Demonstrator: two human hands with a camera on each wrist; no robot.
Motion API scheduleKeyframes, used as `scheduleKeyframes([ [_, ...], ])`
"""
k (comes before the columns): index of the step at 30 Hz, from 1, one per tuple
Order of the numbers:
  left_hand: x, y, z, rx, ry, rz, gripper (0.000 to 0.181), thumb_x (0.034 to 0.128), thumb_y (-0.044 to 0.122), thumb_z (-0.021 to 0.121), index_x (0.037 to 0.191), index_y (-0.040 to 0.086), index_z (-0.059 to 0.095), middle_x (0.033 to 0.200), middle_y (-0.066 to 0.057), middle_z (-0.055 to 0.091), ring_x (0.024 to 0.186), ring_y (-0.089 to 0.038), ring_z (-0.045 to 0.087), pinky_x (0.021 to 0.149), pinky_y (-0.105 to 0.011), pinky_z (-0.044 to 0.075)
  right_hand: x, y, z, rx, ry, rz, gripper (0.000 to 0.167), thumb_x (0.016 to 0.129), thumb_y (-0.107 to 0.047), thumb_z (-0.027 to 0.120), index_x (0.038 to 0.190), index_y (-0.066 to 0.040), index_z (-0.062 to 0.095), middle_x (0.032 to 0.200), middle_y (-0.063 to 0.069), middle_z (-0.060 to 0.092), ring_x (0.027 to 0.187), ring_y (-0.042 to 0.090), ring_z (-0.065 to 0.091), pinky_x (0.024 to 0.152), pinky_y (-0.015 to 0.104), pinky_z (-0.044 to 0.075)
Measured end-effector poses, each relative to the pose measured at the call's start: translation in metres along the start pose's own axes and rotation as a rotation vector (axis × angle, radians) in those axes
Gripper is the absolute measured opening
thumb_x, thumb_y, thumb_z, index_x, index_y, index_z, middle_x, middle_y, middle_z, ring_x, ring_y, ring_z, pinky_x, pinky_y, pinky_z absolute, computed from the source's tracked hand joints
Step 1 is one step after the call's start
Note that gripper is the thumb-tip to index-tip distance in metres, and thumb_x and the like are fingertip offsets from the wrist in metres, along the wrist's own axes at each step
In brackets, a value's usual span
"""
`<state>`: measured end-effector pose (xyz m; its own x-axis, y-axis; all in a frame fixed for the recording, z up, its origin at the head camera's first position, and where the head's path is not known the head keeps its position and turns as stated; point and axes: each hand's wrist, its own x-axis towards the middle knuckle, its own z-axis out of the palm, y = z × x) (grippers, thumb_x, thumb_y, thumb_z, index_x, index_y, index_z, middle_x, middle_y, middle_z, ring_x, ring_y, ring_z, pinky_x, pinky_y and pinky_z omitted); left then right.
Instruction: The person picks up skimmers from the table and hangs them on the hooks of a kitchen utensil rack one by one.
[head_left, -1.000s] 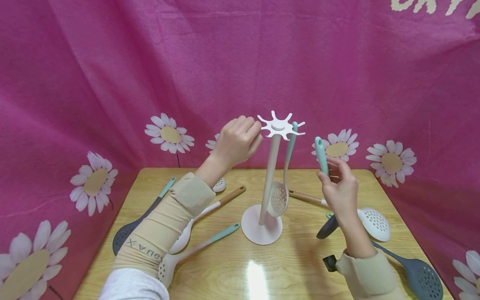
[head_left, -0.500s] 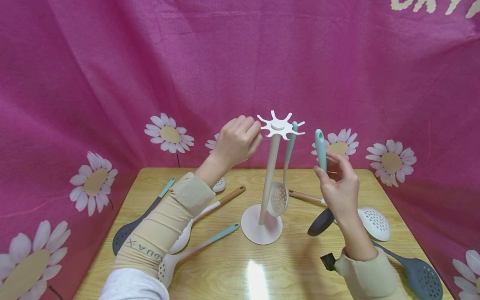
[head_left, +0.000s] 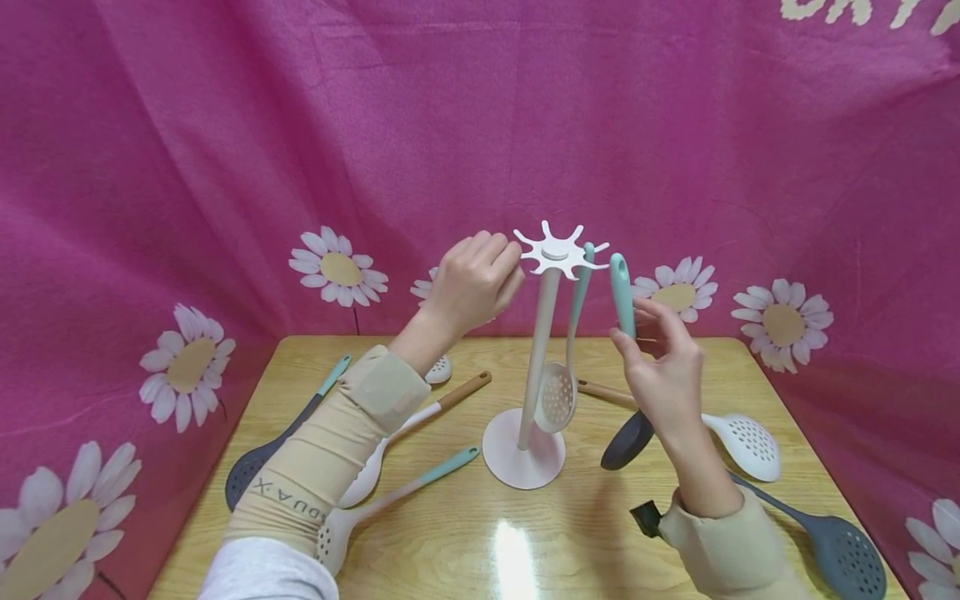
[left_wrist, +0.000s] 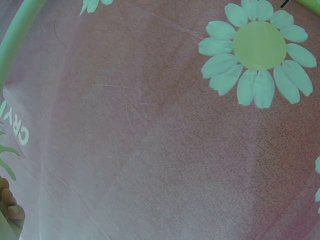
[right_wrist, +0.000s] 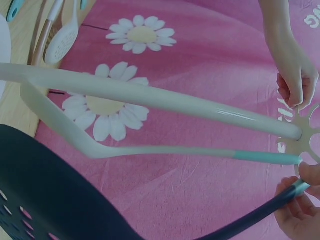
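Note:
A white stand (head_left: 542,358) with a star-shaped hook top (head_left: 555,252) stands on the table. My left hand (head_left: 477,279) pinches the tip of one of its left arms. On the right side of the top hangs a white slotted spoon (head_left: 557,397) by its mint handle. Just right of it, my right hand (head_left: 666,362) holds a dark utensil upright by its mint handle (head_left: 622,296), its dark head (head_left: 628,440) pointing down. The right wrist view shows holes in that dark head (right_wrist: 55,195), and the right hand (right_wrist: 300,210) near the hook top.
Left on the table lie a dark slotted turner (head_left: 255,467), a white spoon with a brown handle (head_left: 464,390) and a white slotted one with a mint handle (head_left: 448,467). At the right are a white skimmer (head_left: 750,448) and a dark slotted turner (head_left: 849,558). A pink flowered cloth (head_left: 450,125) surrounds the table.
My right hand has moved left and slightly up with the dark utensil, bringing its mint handle close to the stand's top. My left hand has stayed on the stand.

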<state>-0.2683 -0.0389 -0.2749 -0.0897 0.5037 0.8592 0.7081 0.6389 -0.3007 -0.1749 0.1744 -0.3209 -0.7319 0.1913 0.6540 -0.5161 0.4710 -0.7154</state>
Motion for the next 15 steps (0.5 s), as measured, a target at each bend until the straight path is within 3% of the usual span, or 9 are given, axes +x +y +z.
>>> scheduleKeyframes([
  [15, 0.0, 0.0, 0.0, -0.001, 0.0, 0.001, 0.009, 0.0791, 0.006, 0.053, 0.071, 0.002, 0.052, 0.063, -0.006, 0.047, 0.056, -0.02, 0.043, 0.048, -0.027, 0.037, 0.001, 0.003, 0.013, 0.026, -0.026, 0.017, 0.037, 0.076, 0.007, 0.066, 0.112, 0.002, 0.059, 0.088, 0.018, 0.064, 0.075, -0.002, 0.057, 0.068, 0.012, 0.048],
])
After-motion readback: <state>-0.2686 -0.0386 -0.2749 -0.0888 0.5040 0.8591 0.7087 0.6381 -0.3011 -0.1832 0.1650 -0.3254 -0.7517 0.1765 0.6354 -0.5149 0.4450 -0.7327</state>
